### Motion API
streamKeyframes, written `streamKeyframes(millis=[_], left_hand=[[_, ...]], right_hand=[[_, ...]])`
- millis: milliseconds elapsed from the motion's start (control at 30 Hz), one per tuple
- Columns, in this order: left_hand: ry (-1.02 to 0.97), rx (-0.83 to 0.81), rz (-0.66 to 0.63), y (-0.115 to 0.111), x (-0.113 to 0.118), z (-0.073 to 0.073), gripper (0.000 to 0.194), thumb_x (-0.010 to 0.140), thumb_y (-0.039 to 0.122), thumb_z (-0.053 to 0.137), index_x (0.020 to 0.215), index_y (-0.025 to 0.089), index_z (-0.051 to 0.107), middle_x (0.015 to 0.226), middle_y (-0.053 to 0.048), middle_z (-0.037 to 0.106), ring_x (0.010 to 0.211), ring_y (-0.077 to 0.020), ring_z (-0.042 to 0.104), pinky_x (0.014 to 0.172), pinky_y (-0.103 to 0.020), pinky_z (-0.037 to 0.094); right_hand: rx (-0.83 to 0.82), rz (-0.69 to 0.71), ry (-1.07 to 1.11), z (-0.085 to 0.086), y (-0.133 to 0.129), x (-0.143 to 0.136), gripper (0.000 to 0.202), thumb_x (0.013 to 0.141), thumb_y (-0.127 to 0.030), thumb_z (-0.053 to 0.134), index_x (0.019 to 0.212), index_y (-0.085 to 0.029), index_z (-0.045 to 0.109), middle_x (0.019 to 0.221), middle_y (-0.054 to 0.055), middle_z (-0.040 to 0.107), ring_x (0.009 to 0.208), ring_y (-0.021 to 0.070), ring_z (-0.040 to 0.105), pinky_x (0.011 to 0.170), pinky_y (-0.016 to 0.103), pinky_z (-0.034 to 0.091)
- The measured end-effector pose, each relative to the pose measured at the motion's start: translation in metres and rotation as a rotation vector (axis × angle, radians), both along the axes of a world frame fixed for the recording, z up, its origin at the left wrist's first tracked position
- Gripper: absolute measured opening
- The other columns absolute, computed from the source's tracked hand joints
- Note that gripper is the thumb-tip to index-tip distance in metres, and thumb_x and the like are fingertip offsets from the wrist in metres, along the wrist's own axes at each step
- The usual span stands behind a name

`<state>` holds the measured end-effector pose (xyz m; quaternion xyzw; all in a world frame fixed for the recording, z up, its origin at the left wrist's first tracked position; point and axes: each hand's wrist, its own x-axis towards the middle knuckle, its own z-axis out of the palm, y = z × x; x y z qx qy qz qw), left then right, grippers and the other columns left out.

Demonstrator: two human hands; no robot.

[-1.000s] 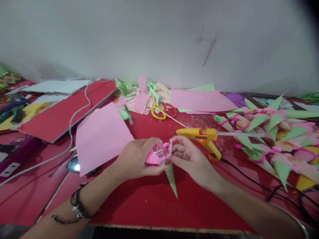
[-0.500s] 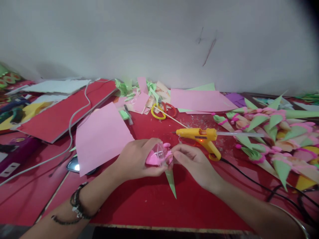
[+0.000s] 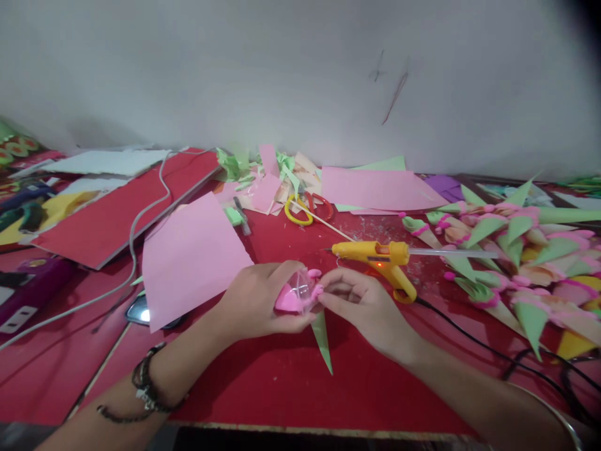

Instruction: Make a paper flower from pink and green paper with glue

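My left hand (image 3: 256, 297) is closed around a small clear plastic bag (image 3: 303, 289) with bright pink, soft clay-like material (image 3: 288, 299) inside. More pink lumps bulge at the bag's right edge. There my right hand (image 3: 359, 304) pinches a bit of the pink material between thumb and forefinger. A pointed green paper piece (image 3: 322, 344) shows below both hands, its tip towards the table's front edge; its upper end is hidden. Just beyond my right hand lies a yellow hot glue gun (image 3: 370, 252), its orange light on and a clear glue stick (image 3: 453, 253) in its back.
Paper cones (image 3: 530, 250) with pink trim are heaped at right. Yellow-and-red scissors (image 3: 299, 212), paper scraps (image 3: 267, 188) and pink sheets (image 3: 375, 189) lie at the back. A pink sheet (image 3: 192, 257) partly covers a phone (image 3: 136, 311) at left. A black cord (image 3: 460, 329) trails right.
My right hand has shifted slightly left, its fingertips now at the pink lumps by the bag's edge. My left hand and the bag have hardly moved.
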<state>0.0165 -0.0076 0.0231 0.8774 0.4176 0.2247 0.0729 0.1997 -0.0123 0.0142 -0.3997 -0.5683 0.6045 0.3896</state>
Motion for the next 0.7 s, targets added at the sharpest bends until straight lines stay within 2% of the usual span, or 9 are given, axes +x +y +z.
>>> streamKeyframes(millis=[133,300,567,700], left_hand=[[0.006,0.003,-0.003,0.0007,-0.0009,-0.0019,0.037,0.071,0.050,0.051,0.093,0.020,0.044,0.072,0.001,0.062,0.059,-0.0148,0.059,0.051,-0.022,0.039],[0.022,0.004,-0.007,0.0003,-0.0016,-0.0032,0.037,0.072,0.050,0.050,0.093,0.020,0.044,0.073,0.001,0.062,0.059,-0.0151,0.060,0.050,-0.023,0.038],[0.019,-0.002,0.001,-0.0001,-0.0005,-0.0031,0.035,0.073,0.050,0.048,0.091,0.020,0.045,0.071,0.002,0.062,0.058,-0.0145,0.059,0.050,-0.022,0.038],[0.024,-0.013,-0.001,0.0007,-0.0012,-0.0034,0.036,0.073,0.050,0.049,0.093,0.020,0.044,0.074,0.001,0.062,0.060,-0.0152,0.060,0.051,-0.023,0.039]], right_hand=[[0.056,-0.023,0.040,0.0016,-0.0002,-0.0008,0.004,0.070,-0.019,0.062,0.068,-0.019,0.058,0.069,-0.003,0.060,0.069,0.0081,0.058,0.067,0.020,0.048],[0.062,-0.011,0.053,0.0009,-0.0001,-0.0013,0.004,0.071,-0.017,0.062,0.071,-0.019,0.058,0.073,-0.003,0.059,0.072,0.0082,0.057,0.070,0.021,0.047],[0.102,0.013,0.055,-0.0006,-0.0033,-0.0009,0.022,0.072,-0.013,0.059,0.091,-0.023,0.056,0.083,-0.002,0.061,0.077,0.0079,0.057,0.071,0.020,0.048],[0.157,0.044,-0.013,-0.0011,-0.0030,-0.0002,0.010,0.072,-0.015,0.059,0.079,-0.020,0.063,0.078,-0.001,0.062,0.073,0.0096,0.058,0.068,0.021,0.049]])
